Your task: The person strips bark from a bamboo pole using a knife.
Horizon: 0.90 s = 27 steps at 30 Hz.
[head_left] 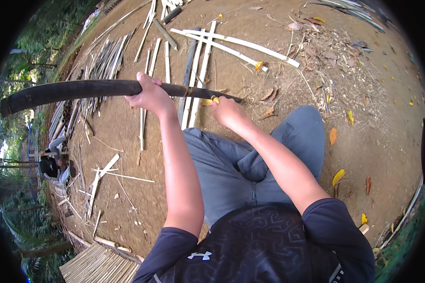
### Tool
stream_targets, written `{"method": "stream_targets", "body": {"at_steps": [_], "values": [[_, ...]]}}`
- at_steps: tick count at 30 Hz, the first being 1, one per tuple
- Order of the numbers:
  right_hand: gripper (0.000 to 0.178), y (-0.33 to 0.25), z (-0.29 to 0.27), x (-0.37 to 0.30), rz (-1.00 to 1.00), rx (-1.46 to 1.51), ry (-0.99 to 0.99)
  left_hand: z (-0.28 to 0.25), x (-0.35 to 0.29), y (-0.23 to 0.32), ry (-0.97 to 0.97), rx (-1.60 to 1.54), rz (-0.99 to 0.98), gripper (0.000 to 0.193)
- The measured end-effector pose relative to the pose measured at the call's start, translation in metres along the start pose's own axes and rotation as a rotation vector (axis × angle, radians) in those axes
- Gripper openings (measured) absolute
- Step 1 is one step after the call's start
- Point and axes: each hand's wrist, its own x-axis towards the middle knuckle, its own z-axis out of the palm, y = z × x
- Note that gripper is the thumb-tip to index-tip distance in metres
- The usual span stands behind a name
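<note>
The dark strip (75, 90) is gripped by left fingers (133, 100) — what right fingers (217, 109) pinch cannot be told. It should be kept steady.

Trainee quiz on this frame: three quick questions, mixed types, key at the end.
1. Multiple choice. What does the left grip hold?
a) a coil of rope
b) a long dark piece of bamboo
c) a metal bucket

2. True or false: fallen leaves lie on the right-hand side of the picture.

3. Fill in: the row of pale slats lies toward the lower ____ of the picture.

Key: 1. b; 2. true; 3. left.
</note>
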Motion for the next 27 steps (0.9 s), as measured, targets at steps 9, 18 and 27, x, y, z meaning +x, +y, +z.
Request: {"method": "stream_targets", "body": {"at_steps": [9,18,27], "values": [[0.038,-0.025,0.009,0.009,-0.18,-0.115,0.079,-0.01,0.026,-0.013,0.055,0.024,-0.014,0.017],[0.035,-0.022,0.025,0.002,-0.245,-0.149,0.227,-0.007,0.009,-0.001,0.079,0.027,-0.008,0.021],[0.036,-0.017,0.006,-0.015,-0.206,-0.18,0.186,0.0,-0.002,0.002,0.002,-0.011,0.003,0.022]]}}
